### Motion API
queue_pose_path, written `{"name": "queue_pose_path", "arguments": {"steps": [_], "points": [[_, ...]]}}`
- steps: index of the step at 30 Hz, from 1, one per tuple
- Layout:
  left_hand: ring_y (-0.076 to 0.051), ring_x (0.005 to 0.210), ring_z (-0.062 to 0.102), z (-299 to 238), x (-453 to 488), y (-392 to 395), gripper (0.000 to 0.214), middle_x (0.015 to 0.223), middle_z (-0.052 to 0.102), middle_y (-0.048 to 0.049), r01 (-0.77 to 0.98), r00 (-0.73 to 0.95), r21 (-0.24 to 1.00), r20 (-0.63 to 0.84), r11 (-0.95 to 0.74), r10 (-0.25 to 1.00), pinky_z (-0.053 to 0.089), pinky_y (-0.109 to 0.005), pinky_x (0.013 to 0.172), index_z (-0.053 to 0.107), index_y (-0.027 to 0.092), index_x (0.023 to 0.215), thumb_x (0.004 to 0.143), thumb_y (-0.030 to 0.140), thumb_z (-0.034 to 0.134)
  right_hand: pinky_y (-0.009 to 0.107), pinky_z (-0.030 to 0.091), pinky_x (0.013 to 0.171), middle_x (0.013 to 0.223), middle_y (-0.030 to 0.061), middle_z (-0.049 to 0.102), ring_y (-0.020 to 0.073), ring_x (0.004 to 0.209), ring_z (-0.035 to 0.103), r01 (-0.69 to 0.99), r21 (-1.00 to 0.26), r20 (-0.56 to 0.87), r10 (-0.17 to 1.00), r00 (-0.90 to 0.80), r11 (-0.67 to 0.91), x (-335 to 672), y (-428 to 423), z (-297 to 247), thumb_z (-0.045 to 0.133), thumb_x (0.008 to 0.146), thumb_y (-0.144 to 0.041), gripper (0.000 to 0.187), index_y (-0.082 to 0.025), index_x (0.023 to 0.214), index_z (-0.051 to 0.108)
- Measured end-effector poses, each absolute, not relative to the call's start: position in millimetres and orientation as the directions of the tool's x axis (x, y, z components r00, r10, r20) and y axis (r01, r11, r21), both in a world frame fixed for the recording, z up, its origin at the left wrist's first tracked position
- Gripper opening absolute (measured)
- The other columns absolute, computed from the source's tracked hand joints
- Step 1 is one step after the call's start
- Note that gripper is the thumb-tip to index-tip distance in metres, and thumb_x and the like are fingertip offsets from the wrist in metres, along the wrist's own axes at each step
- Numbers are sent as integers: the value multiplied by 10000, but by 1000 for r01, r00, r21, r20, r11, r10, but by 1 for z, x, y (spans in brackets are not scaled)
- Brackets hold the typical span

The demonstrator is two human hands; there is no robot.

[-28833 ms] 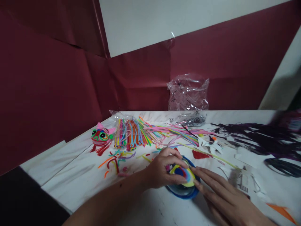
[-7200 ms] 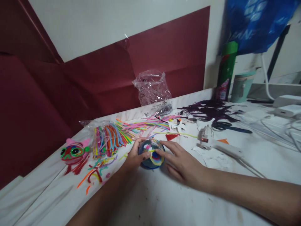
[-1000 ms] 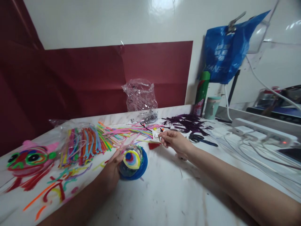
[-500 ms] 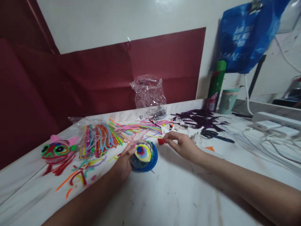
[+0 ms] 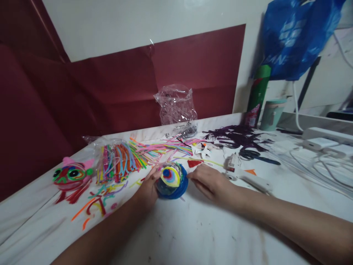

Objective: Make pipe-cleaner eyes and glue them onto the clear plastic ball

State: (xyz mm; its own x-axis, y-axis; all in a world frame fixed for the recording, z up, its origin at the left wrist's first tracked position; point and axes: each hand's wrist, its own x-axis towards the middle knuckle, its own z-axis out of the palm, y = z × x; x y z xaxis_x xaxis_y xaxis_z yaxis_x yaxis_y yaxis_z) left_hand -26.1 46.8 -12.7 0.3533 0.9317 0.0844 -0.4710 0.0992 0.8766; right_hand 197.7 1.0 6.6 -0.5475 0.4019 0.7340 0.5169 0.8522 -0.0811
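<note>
My left hand (image 5: 150,186) is closed around the left side of a round blue craft piece (image 5: 180,190) that looks wound with yarn. On its front is a layered eye shape (image 5: 169,177) in yellow, white, light blue, red and dark blue. At the piece's right edge is my right hand (image 5: 206,182), fingers pinched together and the tips at or very close to the blue rim. Whatever they hold, if anything, is hidden. Just behind these fingertips a small red piece (image 5: 195,163) lies on the table, beside a thin yellow stick (image 5: 212,162).
A white glue gun (image 5: 256,181) lies beyond my right wrist, with scissors (image 5: 259,157) and purple strands (image 5: 237,138) behind. Bagged pipe cleaners (image 5: 117,163) and a pink-eared craft figure (image 5: 71,176) stand left. Cables and a power strip (image 5: 325,138) are far right.
My right hand has let go of the red piece, which now lies on the table. That hand has come down to the blue piece's right edge. The glue gun shows more fully.
</note>
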Motion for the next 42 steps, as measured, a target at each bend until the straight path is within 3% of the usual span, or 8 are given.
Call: {"name": "queue_pose_path", "arguments": {"steps": [4, 7, 12, 15, 21, 29, 36, 42], "points": [[-302, 1084, 589, -11, -25, 46, 465, 1094, 683, -98, -468, 380, 877, 91, 106, 920, 436, -429, 948, 547, 176, 1213, 768, 280, 631, 337, 433, 640, 785, 107, 624, 198, 699, 532, 420, 146, 649, 234, -724, 896, 196, -7, 10, 377, 901, -112, 300, -93, 1148, 547], [-293, 1070, 599, -6, -24, 42, 440, 1066, 694, -87, -455, 370, 886, 96, 89, 924, 443, -407, 938, 570, 187, 1178, 752, 263, 646, 359, 424, 642, 801, 114, 621, 207, 701, 525, 440, 211, 578, 252, -776, 873, 195, -6, 8, 337, 917, -101, 367, -80, 1242, 504], [-285, 1025, 620, -4, -21, 40, 455, 1045, 698, -83, -439, 385, 894, 94, 92, 918, 459, -394, 903, 566, 194, 1182, 747, 287, 661, 370, 421, 639, 798, 111, 609, 214, 694, 507, 480, 247, 578, 269, -770, 842, 194, -2, 3, 340, 913, -87, 403, -104, 1293, 473], [-274, 992, 634, -8, -20, 42, 442, 1047, 696, -83, -456, 390, 886, 121, 78, 913, 458, -395, 899, 548, 183, 1201, 779, 284, 630, 374, 436, 651, 816, 113, 608, 214, 711, 512, 472, 220, 582, 273, -766, 854, 194, -4, 6, 356, 909, -92, 399, -115, 1291, 471], [-273, 994, 631, -13, -21, 46, 436, 1035, 697, -83, -463, 375, 883, 121, 73, 919, 448, -388, 910, 553, 176, 1193, 777, 283, 632, 344, 486, 718, 948, 127, 613, 206, 847, 558, 465, -2, 708, 329, -624, 886, 194, -7, 8, 406, 866, -103, 394, -155, 1247, 494], [-300, 1009, 621, -11, -23, 44, 439, 1011, 698, -88, -453, 367, 886, 89, 94, 926, 446, -421, 903, 567, 186, 1136, 730, 305, 683, 352, 480, 660, 868, 118, 606, 204, 764, 544, 498, 54, 707, 319, -632, 866, 192, -2, 2, 398, 871, -86, 392, -159, 1234, 526], [-301, 965, 632, -7, -22, 41, 503, 973, 701, -92, -433, 334, 899, 96, 62, 938, 465, -393, 848, 563, 163, 1100, 663, 342, 733, 353, 504, 722, 915, 122, 619, 208, 831, 558, 482, -149, 745, 418, -520, 864, 193, -2, 1, 416, 863, -89, 348, -156, 1183, 533], [-265, 929, 635, -7, -20, 36, 473, 1019, 678, -79, -357, 281, 934, 90, 17, 956, 474, -355, 807, 539, 186, 1101, 680, 310, 715, 354, 515, 714, 903, 112, 616, 210, 818, 572, 533, -227, 757, 492, -430, 815, 193, -2, 1, 444, 890, -146, 275, -179, 1155, 511]]}}
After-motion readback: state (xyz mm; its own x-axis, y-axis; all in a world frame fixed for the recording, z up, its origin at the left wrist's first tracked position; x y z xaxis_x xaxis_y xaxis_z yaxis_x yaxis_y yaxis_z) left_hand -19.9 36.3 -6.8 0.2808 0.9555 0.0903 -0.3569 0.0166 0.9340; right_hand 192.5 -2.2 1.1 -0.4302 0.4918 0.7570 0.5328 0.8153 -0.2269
